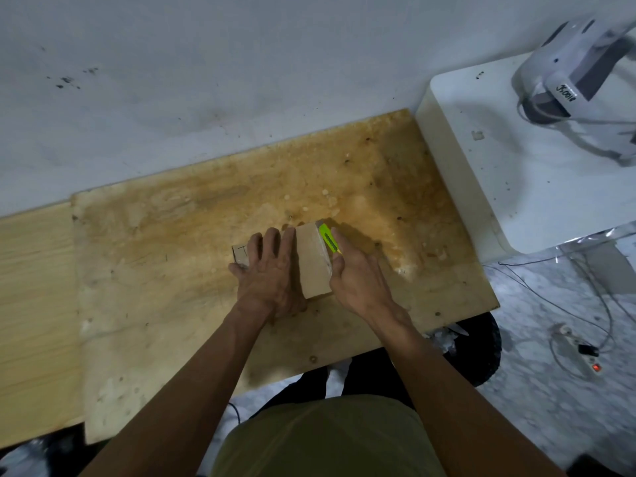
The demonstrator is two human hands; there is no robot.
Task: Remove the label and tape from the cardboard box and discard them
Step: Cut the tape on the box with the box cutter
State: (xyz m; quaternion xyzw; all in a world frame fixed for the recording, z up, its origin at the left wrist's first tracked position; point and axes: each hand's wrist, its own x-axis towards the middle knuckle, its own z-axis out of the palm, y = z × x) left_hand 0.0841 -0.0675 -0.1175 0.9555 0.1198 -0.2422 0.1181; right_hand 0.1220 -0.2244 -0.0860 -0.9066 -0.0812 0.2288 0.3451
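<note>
Head view: I see the board [192,235] running from the left edge to centre right, its near edge cutting diagonally to the lower left, with bare wood all round the box [311,261]. At upper right a white block [481,173] butts against the board's end. The box sits at frame centre, plain brown, a glossy strip along its right edge. My left hand [272,273] lies flat on it, fingers spread. My right hand [358,280] is closed round a green cutter [328,242] against that right edge.

1 cardboard box [311,266], 1 utility knife [328,239], 2 hands [272,277]
</note>
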